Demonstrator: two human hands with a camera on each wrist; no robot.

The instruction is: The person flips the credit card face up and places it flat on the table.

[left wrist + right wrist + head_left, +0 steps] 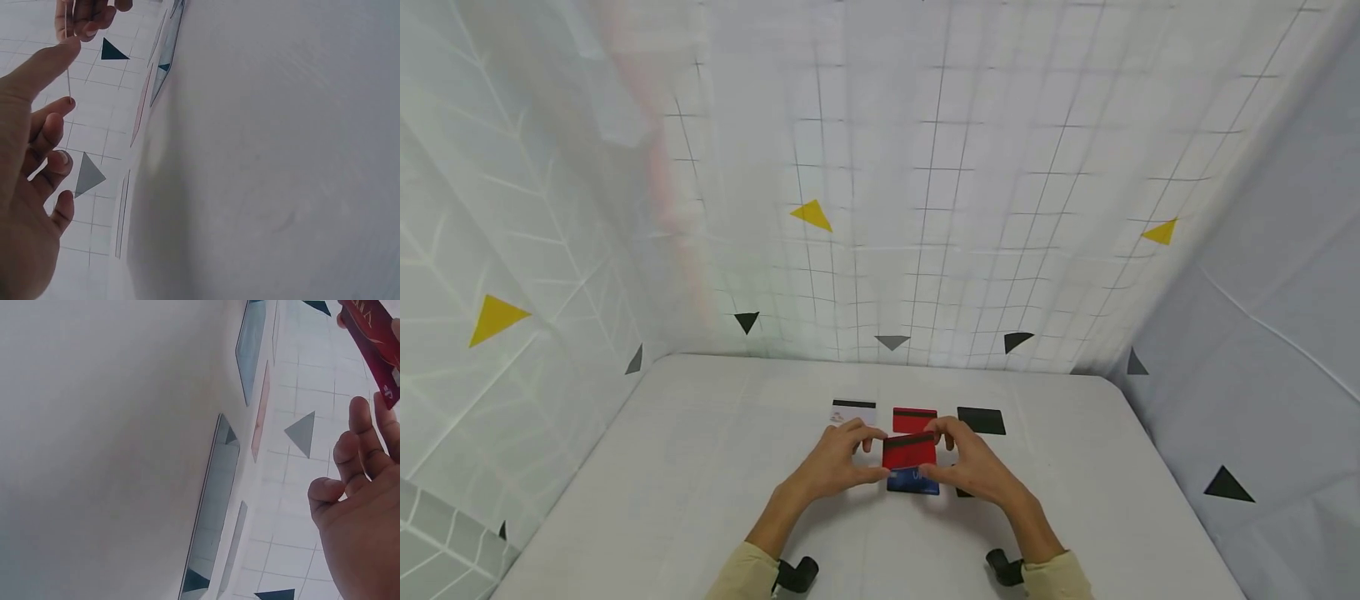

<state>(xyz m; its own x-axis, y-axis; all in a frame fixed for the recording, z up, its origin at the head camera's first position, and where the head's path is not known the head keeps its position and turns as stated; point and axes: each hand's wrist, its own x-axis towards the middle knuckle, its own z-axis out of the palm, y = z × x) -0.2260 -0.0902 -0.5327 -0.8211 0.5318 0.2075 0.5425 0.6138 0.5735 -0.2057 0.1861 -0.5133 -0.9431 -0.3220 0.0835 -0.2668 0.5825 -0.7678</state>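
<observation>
A red card [910, 452] with a dark stripe is held raised and tilted between both hands, above the table. My left hand [837, 463] pinches its left edge between thumb and index finger; in the left wrist view the card [69, 84] appears edge-on as a thin line. My right hand [973, 468] grips the right end, thumb low and fingertips at the top corner. The right wrist view shows the card's other face [374, 347], dark red with gold lettering. Just below it lies a blue card [913, 482], its upper part hidden.
Along the back lie a white card [854, 412] with a black stripe, another red card [914, 419] and a black card [981, 420]. A second dark card [963, 493] is mostly covered by the right hand. White sheeting with taped triangles encloses the white table [700, 467].
</observation>
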